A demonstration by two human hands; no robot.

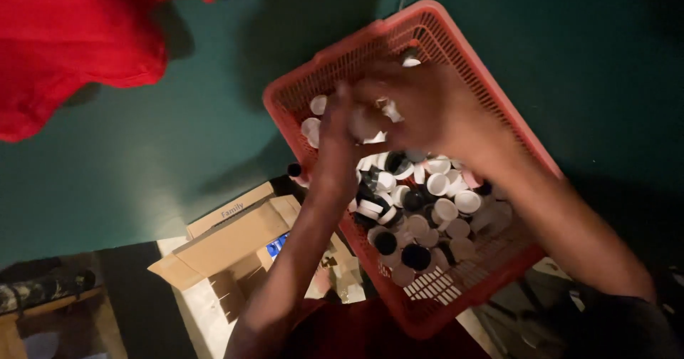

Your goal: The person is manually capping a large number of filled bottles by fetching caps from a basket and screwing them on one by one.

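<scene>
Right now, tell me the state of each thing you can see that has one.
Red basket: tilted, partly filled with caps.
Caps: loose heap of white and black ones, piled toward the basket's lower end.
Cardboard box: flaps open.
Left hand: in the basket, fingers closed on something small and white; blurred.
Right hand: in the basket above the caps, meeting the left; grip unclear.
Red cloth: rumpled.

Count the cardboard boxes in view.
1: an open cardboard box at lower left, beside the red basket, under the left forearm. Its flaps are spread and more boxes may be hidden behind the arm.
</scene>
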